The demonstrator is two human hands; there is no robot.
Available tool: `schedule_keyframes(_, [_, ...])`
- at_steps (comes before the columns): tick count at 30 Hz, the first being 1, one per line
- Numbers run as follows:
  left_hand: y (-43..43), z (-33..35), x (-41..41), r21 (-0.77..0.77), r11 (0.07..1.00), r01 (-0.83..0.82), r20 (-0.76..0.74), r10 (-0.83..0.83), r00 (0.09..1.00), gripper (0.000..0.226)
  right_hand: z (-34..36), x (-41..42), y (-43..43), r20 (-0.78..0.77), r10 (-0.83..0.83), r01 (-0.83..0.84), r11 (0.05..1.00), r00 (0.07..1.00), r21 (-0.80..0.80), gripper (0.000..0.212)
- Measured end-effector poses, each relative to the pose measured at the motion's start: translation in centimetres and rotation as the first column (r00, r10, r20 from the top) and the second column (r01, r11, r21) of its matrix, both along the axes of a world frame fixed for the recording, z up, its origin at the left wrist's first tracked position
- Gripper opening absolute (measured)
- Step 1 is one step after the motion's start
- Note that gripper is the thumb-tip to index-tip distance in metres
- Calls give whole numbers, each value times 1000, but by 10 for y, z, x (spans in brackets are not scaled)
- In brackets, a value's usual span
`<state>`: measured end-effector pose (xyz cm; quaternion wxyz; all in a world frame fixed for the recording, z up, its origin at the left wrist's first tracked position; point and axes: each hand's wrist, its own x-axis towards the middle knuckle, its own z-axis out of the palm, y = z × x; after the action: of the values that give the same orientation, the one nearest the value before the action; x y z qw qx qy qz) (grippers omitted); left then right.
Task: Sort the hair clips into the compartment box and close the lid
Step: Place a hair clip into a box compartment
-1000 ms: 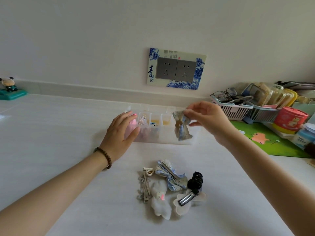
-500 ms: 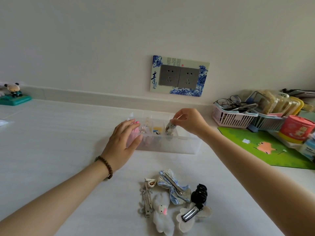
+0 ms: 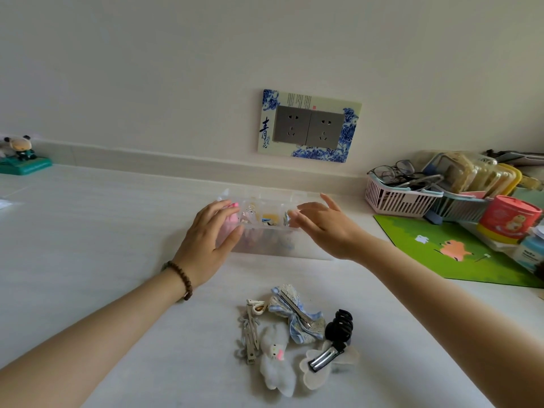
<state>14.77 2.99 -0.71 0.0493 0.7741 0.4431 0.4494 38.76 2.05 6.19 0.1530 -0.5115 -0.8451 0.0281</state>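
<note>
White counter [image 3: 88, 231] runs back to a pale wall, where a double socket [image 3: 309, 126] sits in a blue-and-white flowered frame. On the counter, near the wall, stands a clear plastic compartment box [image 3: 265, 231] with its lid open; small clips lie in several of its sections, though which clip is in which section is hard to make out through the plastic. The left hand [image 3: 206, 245], with a brown bead bracelet [image 3: 184, 276] on its wrist, rests against the left end of the box, fingers [image 3: 217, 210] curled around that end and touching it. The right hand [image 3: 326, 228] hovers over the right part of the box, fingers [image 3: 329, 201] spread apart and holding nothing. Closer to the person, well apart from the box, a heap of hair clips [image 3: 294, 334] lies on the counter: a blue fabric bow clip [image 3: 297, 316], a black claw clip [image 3: 340, 325], a fluffy white cat clip [image 3: 276, 360], some metal snap clips [image 3: 250, 334] and a pale clip with a silver bar [image 3: 323, 360]. To the right are a green mat [image 3: 441, 245], a pink basket [image 3: 394, 198] holding glasses, and a red tub [image 3: 506, 219].
</note>
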Motion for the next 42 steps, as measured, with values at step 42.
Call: schedule_keyframes(42, [2, -3, -2, -15, 1000, 19, 43, -19, 999, 39, 33, -12, 34, -640, -532, 314, 846, 555, -431, 13])
